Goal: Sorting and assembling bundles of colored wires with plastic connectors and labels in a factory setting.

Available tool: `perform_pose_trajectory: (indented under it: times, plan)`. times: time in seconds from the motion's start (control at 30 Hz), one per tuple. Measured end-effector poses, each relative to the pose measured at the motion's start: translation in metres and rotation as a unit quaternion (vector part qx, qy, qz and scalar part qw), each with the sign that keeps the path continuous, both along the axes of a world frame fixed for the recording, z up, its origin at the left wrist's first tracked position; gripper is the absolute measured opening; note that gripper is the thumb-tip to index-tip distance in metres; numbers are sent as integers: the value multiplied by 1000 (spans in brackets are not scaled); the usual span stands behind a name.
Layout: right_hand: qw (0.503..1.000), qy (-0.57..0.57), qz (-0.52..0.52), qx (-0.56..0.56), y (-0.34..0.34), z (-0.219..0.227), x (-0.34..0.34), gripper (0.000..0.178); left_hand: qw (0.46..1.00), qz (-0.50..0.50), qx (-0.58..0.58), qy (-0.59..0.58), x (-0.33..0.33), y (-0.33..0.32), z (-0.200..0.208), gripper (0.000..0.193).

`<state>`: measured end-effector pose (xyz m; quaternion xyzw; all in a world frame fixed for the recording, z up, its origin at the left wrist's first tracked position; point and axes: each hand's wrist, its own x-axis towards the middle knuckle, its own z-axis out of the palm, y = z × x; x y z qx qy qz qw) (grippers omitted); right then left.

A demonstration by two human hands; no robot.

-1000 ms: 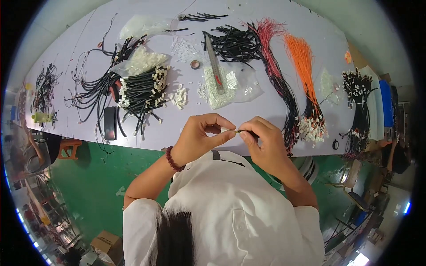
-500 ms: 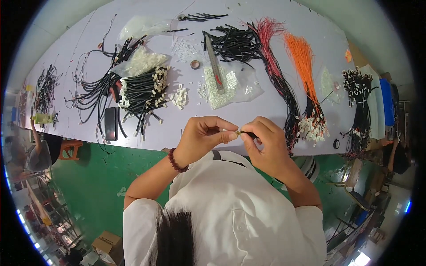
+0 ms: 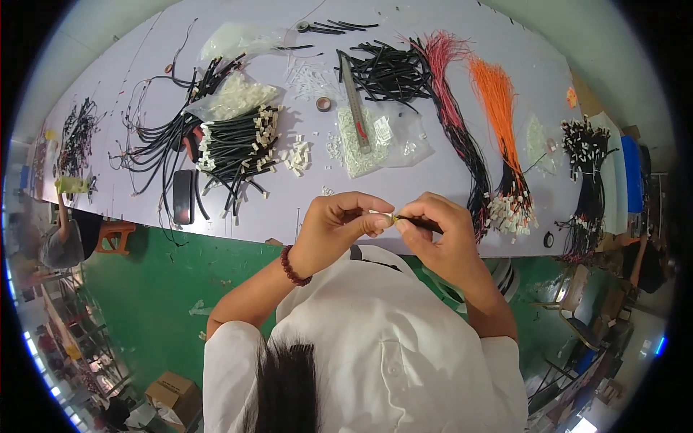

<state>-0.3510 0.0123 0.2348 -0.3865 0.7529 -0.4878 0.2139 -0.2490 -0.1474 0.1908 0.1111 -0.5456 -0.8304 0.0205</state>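
Observation:
Just past the table's near edge, my hands meet in front of my chest. My left hand (image 3: 333, 229), with a beaded bracelet on its wrist, pinches a small white connector (image 3: 387, 214) between thumb and forefinger. Closed on a thin black cable (image 3: 424, 222), my right hand (image 3: 449, 237) brings the cable's end up against the connector. Something small and yellowish shows at the joint; whether the end sits inside the connector I cannot tell. Beyond the hands lies a clear bag (image 3: 361, 164) of small white parts, with a steel ruler (image 3: 352, 97) across it.
To the left lie black sleeved cables (image 3: 234, 148) with white connectors, loose connectors (image 3: 297, 157) and a phone (image 3: 183, 198). Black tubes (image 3: 386, 72), red-black wires (image 3: 458, 123), orange wires (image 3: 494, 90) and another black bundle (image 3: 586, 155) spread rightward. A tape roll (image 3: 323, 105) lies mid-table.
The right fingers have shifted along the black cable, and the white connector shows more clearly between the left fingertips. Both hands stay together; the whole view has shifted slightly.

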Motion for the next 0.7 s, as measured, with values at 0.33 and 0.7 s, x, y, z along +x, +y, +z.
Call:
perform_pose_trajectory:
  times: [0.33, 0.7]
  plan:
    - [990, 136, -10, -43, -1, -1, 7, 9, 948, 47, -279, 143, 0, 1, 10, 14]
    - [995, 99, 17, -20, -5, 7, 6, 13, 996, -28, -82, 20, 2, -4, 10, 18]
